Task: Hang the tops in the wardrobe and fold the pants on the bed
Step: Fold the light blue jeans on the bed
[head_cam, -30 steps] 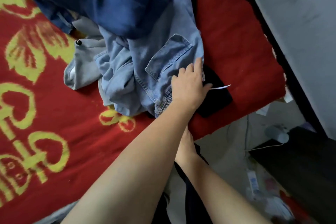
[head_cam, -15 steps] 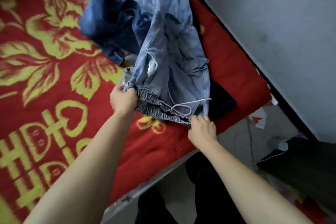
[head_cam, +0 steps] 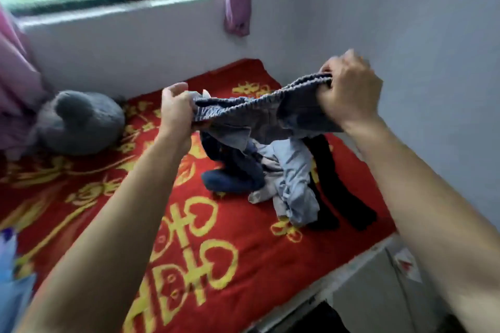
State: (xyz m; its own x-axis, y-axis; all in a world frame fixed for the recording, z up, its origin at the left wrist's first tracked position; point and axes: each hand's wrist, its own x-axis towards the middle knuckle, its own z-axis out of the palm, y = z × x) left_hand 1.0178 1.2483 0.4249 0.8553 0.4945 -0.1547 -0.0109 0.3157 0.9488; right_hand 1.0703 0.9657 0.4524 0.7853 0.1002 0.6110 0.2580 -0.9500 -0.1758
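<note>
Head view: the pants (head_cam: 259,116) are held in the air above the bed (head_cam: 203,238), with the waistband stretched between both hands. The left hand (head_cam: 176,112) grips the 9 o'clock end and the right hand (head_cam: 349,94) grips the 3 o'clock end, a little higher. The fingers (head_cam: 335,67) of both hands are curled tightly into the cloth. The long axis of the waistband therefore runs from 9 to 3 o'clock. The legs hang toward 6 o'clock, and their lower part seems to reach the pile of clothes (head_cam: 289,184) beneath. To fold the pants, I think they must be laid flat. Bare blanket lies toward 7 o'clock from the pile, nearer the left hand.
</note>
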